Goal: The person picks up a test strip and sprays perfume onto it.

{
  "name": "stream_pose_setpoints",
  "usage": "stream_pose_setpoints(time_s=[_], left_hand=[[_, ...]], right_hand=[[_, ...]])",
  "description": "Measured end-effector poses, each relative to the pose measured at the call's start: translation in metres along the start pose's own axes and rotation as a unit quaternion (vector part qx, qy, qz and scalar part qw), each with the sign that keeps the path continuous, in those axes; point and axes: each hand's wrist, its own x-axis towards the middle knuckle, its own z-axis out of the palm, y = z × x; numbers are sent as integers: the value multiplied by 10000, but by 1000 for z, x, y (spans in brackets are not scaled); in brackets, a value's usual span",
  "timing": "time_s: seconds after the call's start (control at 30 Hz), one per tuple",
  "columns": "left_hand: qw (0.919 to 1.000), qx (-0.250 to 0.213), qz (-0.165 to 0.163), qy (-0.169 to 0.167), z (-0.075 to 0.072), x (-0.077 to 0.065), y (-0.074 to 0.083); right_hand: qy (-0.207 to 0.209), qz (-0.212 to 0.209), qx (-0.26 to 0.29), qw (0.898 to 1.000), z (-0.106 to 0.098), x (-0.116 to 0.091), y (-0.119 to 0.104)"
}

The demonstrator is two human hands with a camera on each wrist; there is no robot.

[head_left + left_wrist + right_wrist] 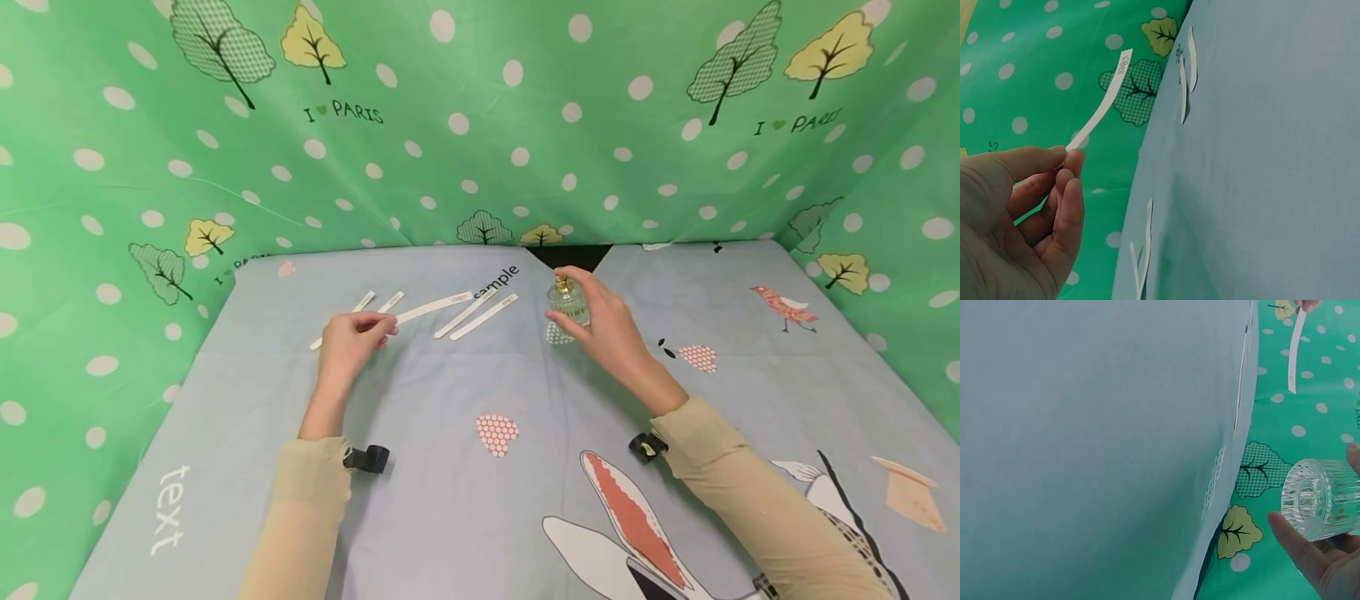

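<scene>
My left hand (354,340) pinches one end of a white paper test strip (435,307), which points to the right above the table. Small print shows near the strip's free end (1124,65) in the left wrist view. In my right hand (611,329) is a clear glass perfume bottle (567,302) with a gold neck, gripped between thumb and fingers. The right wrist view shows the bottle's ribbed glass base (1307,500), raised off the cloth. Two more strips (483,317) lie on the cloth between the hands. Another two strips (390,302) lie beyond the left hand, partly hidden by it.
A grey-blue printed cloth (435,500) covers the table. Behind it and at both sides hangs a green dotted curtain (420,192). A black triangle (573,257) shows at the table's far edge. Each wrist carries a small black camera mount (367,458).
</scene>
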Motion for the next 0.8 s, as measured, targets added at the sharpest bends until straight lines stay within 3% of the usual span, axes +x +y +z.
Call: stream_pose_setpoints(time_s=[0.8], left_hand=[[9990, -396, 121, -162, 8, -2, 11]], right_hand=[[-71, 40, -4, 10000, 2, -2, -2]])
